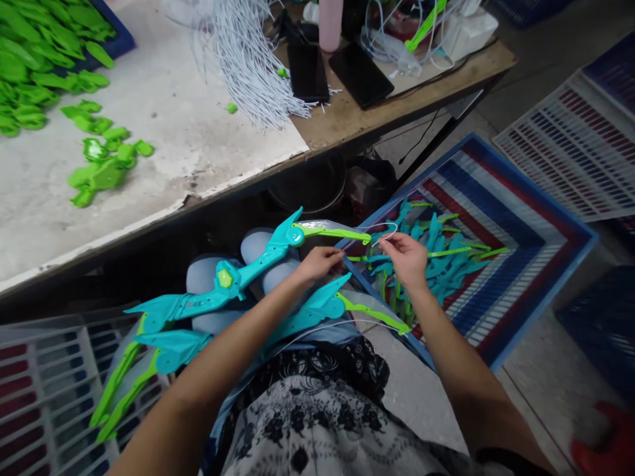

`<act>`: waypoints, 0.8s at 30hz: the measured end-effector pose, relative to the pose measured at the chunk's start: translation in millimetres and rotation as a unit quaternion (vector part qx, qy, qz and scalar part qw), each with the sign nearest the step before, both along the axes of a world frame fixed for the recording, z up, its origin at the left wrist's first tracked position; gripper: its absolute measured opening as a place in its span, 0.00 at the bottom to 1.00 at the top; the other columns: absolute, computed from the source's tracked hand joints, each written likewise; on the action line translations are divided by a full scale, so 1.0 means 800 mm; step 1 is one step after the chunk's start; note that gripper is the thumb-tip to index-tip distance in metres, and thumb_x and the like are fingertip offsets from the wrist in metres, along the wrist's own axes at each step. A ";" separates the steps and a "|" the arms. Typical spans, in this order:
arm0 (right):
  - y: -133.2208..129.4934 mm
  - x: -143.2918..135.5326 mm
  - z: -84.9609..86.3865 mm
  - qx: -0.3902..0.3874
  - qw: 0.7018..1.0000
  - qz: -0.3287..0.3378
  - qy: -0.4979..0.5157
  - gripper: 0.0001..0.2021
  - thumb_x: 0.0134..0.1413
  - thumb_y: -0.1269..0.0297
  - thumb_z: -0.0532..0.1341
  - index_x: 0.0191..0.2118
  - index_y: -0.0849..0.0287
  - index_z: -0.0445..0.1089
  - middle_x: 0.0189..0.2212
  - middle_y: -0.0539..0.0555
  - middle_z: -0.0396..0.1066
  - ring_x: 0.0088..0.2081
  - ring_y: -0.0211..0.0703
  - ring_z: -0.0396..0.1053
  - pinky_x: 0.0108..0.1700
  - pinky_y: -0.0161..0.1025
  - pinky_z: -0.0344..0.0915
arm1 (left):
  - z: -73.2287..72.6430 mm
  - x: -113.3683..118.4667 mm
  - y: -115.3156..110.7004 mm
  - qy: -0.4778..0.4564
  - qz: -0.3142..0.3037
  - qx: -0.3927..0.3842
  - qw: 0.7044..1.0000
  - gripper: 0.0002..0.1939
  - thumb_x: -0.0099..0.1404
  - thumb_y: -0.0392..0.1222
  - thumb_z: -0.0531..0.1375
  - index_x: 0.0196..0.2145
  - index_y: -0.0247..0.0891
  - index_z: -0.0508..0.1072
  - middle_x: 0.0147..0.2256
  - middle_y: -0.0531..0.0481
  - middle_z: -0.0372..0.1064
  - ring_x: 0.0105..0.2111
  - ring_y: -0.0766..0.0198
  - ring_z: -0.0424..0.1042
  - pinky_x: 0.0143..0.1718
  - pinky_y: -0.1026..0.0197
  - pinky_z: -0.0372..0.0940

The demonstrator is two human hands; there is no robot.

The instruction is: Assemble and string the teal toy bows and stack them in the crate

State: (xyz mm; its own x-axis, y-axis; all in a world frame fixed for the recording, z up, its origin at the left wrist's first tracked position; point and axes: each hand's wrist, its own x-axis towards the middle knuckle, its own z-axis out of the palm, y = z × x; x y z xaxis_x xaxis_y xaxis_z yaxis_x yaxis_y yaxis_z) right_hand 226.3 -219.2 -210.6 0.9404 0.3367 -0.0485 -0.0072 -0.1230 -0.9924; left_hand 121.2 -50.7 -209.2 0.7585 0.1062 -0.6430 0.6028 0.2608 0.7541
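Across my lap lies a teal toy bow (270, 254) with lime-green limbs and a green knob at its middle. A second teal toy bow (317, 307) rests closer to my body, partly hidden under my left forearm. My right hand (407, 261) pinches a white string (389, 227), which loops near the green limb tip of the first bow. My left hand (321, 262) is closed just below that limb, its fingertips pressed together. Whatever those fingertips hold is too small to make out.
A blue-rimmed crate (550, 301) with several teal and green bows stands at right. On the table (198, 142) lie green plastic parts (106, 155), a bundle of white strings (251, 66), two dark phones (361, 74) and a pink bottle (330, 25). A white grid basket (49, 383) is at lower left.
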 end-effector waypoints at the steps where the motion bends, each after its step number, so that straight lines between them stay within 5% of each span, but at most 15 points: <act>1: 0.002 -0.001 -0.002 -0.027 0.999 0.007 -0.045 0.07 0.45 0.61 0.66 0.31 0.57 0.72 0.29 0.52 0.72 0.30 0.40 0.68 0.35 0.38 0.67 | -0.006 0.010 -0.004 0.009 0.031 -0.038 0.999 0.07 0.63 0.37 0.57 0.35 0.31 0.73 0.24 0.49 0.70 0.20 0.70 0.67 0.23 0.68 0.61; 9: 0.009 0.004 -0.011 -0.145 0.949 0.074 -0.272 0.06 0.56 0.63 0.57 0.33 0.56 0.71 0.33 0.54 0.73 0.35 0.43 0.69 0.38 0.40 0.66 | -0.027 0.044 -0.027 0.009 0.103 -0.181 0.978 0.05 0.63 0.33 0.58 0.36 0.31 0.73 0.25 0.48 0.70 0.21 0.69 0.70 0.23 0.68 0.63; 20: 0.002 0.003 -0.025 -0.166 0.921 0.139 -0.325 0.06 0.57 0.65 0.56 0.34 0.55 0.71 0.33 0.55 0.72 0.37 0.44 0.69 0.42 0.43 0.67 | -0.035 0.050 -0.034 0.002 0.115 -0.223 0.968 0.07 0.64 0.31 0.55 0.29 0.29 0.71 0.25 0.46 0.71 0.21 0.69 0.70 0.24 0.68 0.64; 24: 0.004 0.008 -0.029 -0.177 0.919 0.114 -0.333 0.06 0.56 0.64 0.57 0.33 0.55 0.71 0.35 0.55 0.70 0.40 0.45 0.68 0.43 0.44 0.67 | -0.035 0.053 -0.036 -0.019 0.113 -0.244 0.963 0.07 0.64 0.29 0.54 0.31 0.29 0.71 0.26 0.47 0.71 0.21 0.69 0.70 0.24 0.68 0.64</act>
State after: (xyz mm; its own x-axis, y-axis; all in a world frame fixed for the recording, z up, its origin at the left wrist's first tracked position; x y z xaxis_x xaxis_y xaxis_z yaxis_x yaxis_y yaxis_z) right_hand 232.6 -216.4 -233.6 0.7083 0.6022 0.3684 0.6534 -0.3618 -0.6650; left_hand 163.6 -79.3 -237.3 0.7758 -0.0362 -0.6299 0.4631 0.7108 0.5295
